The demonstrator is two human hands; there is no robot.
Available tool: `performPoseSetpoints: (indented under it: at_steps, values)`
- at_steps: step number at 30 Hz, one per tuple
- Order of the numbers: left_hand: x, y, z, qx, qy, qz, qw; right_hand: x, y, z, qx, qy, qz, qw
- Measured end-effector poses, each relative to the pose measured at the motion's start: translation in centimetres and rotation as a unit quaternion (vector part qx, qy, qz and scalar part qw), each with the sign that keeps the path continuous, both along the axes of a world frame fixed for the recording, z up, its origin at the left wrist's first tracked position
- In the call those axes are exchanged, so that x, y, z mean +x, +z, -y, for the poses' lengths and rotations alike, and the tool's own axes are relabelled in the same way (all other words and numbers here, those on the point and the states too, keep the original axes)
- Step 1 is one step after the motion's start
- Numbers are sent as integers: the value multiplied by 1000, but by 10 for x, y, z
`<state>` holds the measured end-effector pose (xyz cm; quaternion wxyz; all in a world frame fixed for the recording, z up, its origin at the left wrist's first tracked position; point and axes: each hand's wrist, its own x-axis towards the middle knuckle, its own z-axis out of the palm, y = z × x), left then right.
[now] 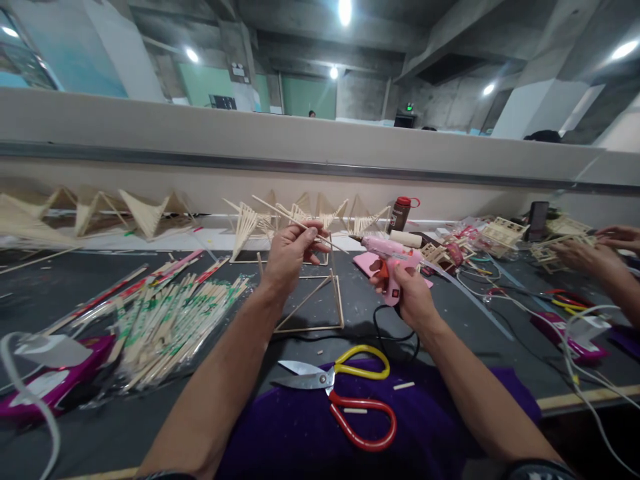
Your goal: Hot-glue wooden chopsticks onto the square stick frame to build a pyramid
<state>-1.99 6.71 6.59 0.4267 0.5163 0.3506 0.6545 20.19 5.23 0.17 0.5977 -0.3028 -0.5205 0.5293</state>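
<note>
My left hand [295, 250] pinches a thin wooden stick [274, 209], which slants from upper left to lower right above the table. In my right hand [413, 290] is a pink hot glue gun [393, 253], its nozzle pointing left toward the stick. Fingers of that hand wrap the handle near the orange trigger. Below and between the hands stands a small frame of wooden sticks [310, 328], partly hidden by my left hand. Scissors [323, 380] with one yellow and one red handle lie spread apart on a purple cloth [285, 433] close to me.
Left lie bagged wooden sticks [175, 327] and a magenta power strip [75, 373]. Fanned stick models [150, 213] line the back, near a dark bottle [400, 213]. Another person's hands [585, 257] hold a stick piece at right, beyond cables and a second power strip [567, 337].
</note>
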Motion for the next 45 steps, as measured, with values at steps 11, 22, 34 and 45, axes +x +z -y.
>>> performPoseSetpoints:
  at_steps: [11, 22, 34, 45]
  values:
    - [30, -3, 28, -88, -175, -37, 980, -1, 13, -4, -45, 40, -91, 994]
    - [53, -27, 27, -78, -141, -164, 973, -28, 37, -5, -54, 99, -50, 992]
    - [50, -28, 25, -35, -107, -258, 960, -45, 42, 1, -23, 121, -10, 992]
    - [52, -28, 27, -42, -111, -162, 980, 11, 29, 63, 230, -151, 371, 887]
